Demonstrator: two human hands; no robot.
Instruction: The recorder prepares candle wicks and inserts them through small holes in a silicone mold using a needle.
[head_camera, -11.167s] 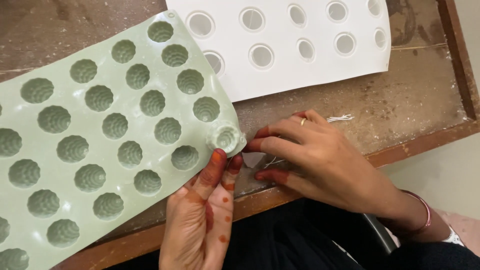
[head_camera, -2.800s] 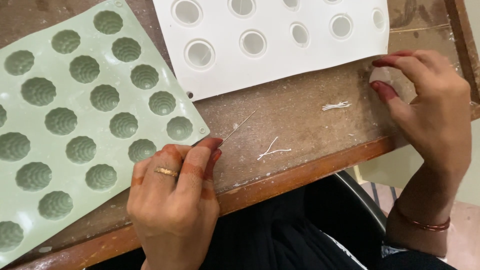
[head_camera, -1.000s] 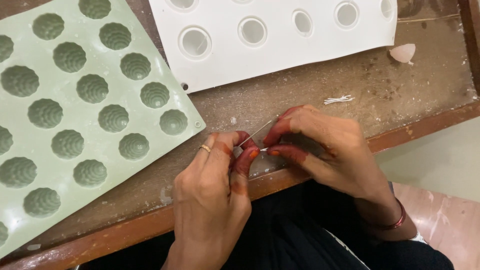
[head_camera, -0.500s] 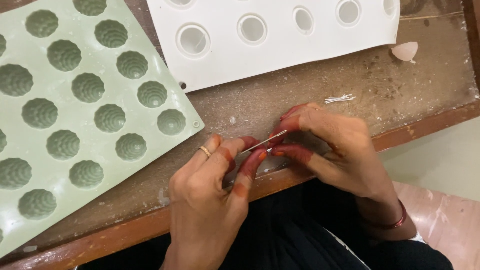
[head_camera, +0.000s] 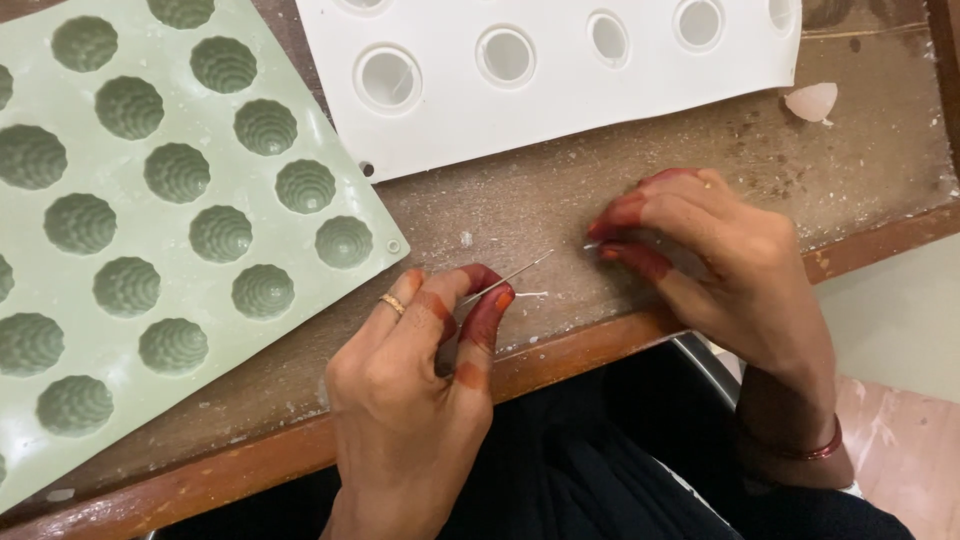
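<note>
My left hand (head_camera: 405, 395) pinches a thin metal needle (head_camera: 518, 273) between thumb and fingertips; the needle points up and right over the table. A short white thread (head_camera: 532, 294) lies by the needle's base. My right hand (head_camera: 735, 260) rests on the table a little to the right, its fingertips pinched together on a small pale thread end that is mostly hidden. There is a small gap between the two hands. A ring is on my left hand and a bangle on my right wrist.
A green silicone mould (head_camera: 165, 238) with several ribbed round cavities lies at the left. A white mould (head_camera: 560, 100) with round holes lies at the top. A pale pink wax fragment (head_camera: 812, 101) sits at the upper right. The worn table (head_camera: 480, 205) has a raised wooden front edge (head_camera: 570, 348).
My hands were joined at the needle half a second ago. Now my right hand has drawn away to the right, and the left still holds the needle.
</note>
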